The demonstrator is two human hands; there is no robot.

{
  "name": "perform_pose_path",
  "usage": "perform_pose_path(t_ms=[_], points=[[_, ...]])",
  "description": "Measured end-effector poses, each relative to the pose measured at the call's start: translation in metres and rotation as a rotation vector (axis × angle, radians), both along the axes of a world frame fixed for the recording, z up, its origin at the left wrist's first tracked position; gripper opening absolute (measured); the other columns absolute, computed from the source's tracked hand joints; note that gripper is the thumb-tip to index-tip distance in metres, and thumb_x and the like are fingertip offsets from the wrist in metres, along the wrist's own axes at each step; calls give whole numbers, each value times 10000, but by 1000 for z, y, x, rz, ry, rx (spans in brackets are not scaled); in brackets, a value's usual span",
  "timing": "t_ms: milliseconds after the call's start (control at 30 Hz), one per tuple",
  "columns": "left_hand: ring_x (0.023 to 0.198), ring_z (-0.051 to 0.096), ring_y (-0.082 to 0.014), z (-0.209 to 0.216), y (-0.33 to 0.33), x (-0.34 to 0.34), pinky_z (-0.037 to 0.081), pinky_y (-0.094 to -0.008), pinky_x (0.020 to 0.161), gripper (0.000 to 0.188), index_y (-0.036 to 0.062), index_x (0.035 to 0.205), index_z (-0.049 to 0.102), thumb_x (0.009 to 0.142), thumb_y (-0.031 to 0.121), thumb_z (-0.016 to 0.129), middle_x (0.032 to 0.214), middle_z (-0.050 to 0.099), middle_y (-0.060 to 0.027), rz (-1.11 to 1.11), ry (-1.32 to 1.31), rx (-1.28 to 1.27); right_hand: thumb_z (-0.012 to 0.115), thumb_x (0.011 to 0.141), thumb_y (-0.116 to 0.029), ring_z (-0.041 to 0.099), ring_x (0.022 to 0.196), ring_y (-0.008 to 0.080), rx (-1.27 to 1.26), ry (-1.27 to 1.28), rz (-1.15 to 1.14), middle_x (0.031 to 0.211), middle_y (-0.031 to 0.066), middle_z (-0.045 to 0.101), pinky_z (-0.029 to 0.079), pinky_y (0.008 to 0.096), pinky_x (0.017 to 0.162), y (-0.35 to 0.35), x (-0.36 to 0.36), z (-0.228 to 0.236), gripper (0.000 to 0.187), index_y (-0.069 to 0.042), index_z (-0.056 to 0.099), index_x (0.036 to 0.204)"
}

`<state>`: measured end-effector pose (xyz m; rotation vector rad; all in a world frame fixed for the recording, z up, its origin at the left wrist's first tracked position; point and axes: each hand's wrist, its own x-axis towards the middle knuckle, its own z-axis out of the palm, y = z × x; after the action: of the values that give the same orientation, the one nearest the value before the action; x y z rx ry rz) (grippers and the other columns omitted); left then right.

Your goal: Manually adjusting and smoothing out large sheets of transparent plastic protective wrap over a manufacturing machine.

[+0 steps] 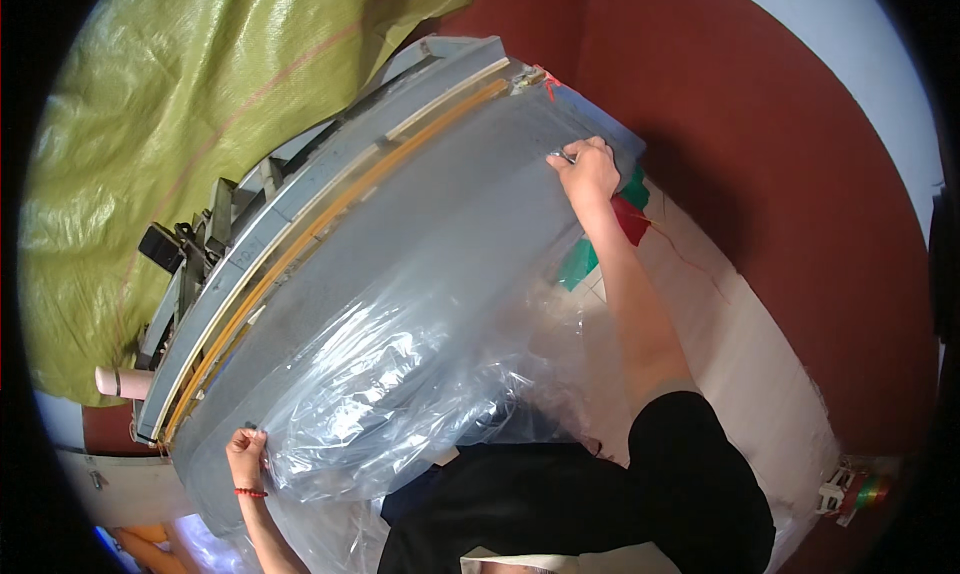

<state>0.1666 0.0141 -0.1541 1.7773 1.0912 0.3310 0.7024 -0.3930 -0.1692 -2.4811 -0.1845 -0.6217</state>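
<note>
A clear plastic sheet [370, 374] lies crumpled and shiny over the near side of a long grey worktop [400, 234] and hangs down in front of me. At the worktop's left end, my left hand [245, 459] is closed in a pinch at the sheet's edge, a red bead bracelet on its wrist. A tiny dark spot shows by these fingertips. My right hand [590, 174] reaches to the far right end, closed on a small shiny metal piece [563, 157] just over the surface. Its exact kind is hidden by the fingers.
Along the worktop's far side run a yellow-orange strip [340, 199] and a grey metal rail [260, 236]. Beyond stands a yellow-green woven sheet [200, 124]. A pink roll [124, 382] sticks out at left. Green cloth [578, 264] and red cloth [630, 219] hang by the right end.
</note>
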Motion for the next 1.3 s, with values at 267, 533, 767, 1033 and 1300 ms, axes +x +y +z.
perform_pose_path(t_ms=[267, 533, 767, 1033, 1300], points=[[497, 487, -57, 53, -18, -46, 381, -197, 404, 147, 34, 835, 569, 693, 6, 591, 631, 551, 1, -224, 237, -102, 530, 801, -169, 563, 804, 282, -200, -193, 210, 835, 100, 575, 447, 406, 702, 40, 12, -27, 99, -88, 587, 794], [528, 542, -96, 81, 77, -268, 430, -275, 435, 251, 70, 946, 599, 702, 84, 660, 686, 627, -21, -57, 873, -51, 448, 885, -286, 555, 864, 380, -271, 0, 82, 925, 187, 598, 430, 443, 707, -2, 74, -22, 250, -63, 519, 975], [922, 542, -311, 233, 113, -306, 453, -339, 751, 356, 42, 997, 555, 646, -18, 552, 1006, 563, -156, 682, 885, 1576, 424, 897, -332, 560, 842, 386, -361, -16, 2, 922, 165, 599, 431, 459, 668, 1, 99, -39, 268, -75, 473, 953], [1281, 260, -314, 8, 25, -239, 259, -478, 1005, 557, 102, 1243, 424, 748, 262, 623, 1366, 320, -109, 16, 578, 912, 419, 897, -307, 563, 854, 375, -411, 29, -52, 941, 179, 595, 434, 461, 680, 0, 98, -43, 252, -68, 466, 959], [1262, 286, -328, -2, 41, -192, 275, -448, 991, 576, 45, 1264, 398, 784, 310, 576, 1342, 359, -138, -52, 525, 885, 421, 892, -324, 568, 853, 380, -428, 2, -84, 926, 174, 604, 440, 462, 675, -7, 103, -45, 271, -71, 480, 969]])
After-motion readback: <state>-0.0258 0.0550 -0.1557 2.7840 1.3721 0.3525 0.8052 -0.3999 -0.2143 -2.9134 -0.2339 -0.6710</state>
